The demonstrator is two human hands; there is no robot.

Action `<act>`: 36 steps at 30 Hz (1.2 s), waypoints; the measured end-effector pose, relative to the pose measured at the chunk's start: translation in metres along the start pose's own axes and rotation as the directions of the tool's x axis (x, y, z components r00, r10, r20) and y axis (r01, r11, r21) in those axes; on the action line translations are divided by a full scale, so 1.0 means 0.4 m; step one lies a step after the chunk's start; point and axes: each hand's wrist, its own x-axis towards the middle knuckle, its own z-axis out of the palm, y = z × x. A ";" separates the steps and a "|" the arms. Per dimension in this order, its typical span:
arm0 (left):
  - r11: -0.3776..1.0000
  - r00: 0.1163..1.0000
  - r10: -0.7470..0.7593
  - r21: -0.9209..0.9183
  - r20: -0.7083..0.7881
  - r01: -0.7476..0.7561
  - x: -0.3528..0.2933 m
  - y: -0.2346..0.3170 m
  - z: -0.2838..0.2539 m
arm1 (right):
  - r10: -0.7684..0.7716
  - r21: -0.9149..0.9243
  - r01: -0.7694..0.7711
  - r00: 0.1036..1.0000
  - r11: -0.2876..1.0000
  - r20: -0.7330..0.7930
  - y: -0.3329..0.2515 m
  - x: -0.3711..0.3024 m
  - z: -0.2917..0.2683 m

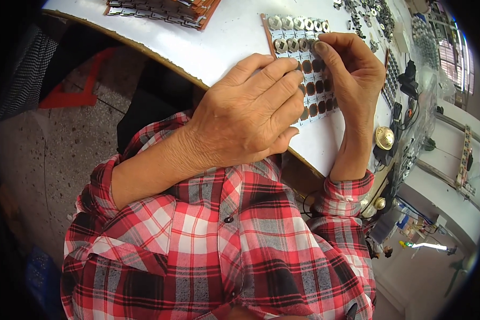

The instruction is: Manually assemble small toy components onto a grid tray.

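An orange-edged board (267,33) on the white table carries rows of small round parts. Silver, nut-like metal pieces (293,45) fill its two far rows, and dark round spots (313,109) show in the nearer rows. Across the board's left side rests my left hand (245,109), fingers stretched out and slightly bent, fingertips on the middle rows; it covers part of them. At the right end of the second row, my right hand (356,66) has its thumb and forefinger pressed together. Whatever sits in that pinch is too small and hidden to make out.
Stacked similar boards (162,10) lie at the table's far left. Loose small dark parts (376,16) are scattered at the far right, near another filled board (392,77). A gold dome-shaped object (384,137) and cables stand right of my forearm. The table's front edge (144,53) runs diagonally.
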 end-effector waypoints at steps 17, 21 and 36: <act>0.999 0.999 -0.017 0.043 0.034 0.016 0.005 0.009 -0.005 | 0.027 0.002 -0.027 0.989 1.000 0.147 0.005 0.024 -0.032; 0.999 0.998 -0.036 0.030 0.045 0.034 0.008 0.006 -0.012 | 0.026 -0.036 -0.026 1.000 0.999 -0.008 -0.009 0.014 -0.039; 0.999 0.998 -0.010 0.036 0.069 0.007 0.012 0.003 -0.016 | -0.162 -0.541 0.097 0.984 0.835 -0.074 0.093 0.018 -0.156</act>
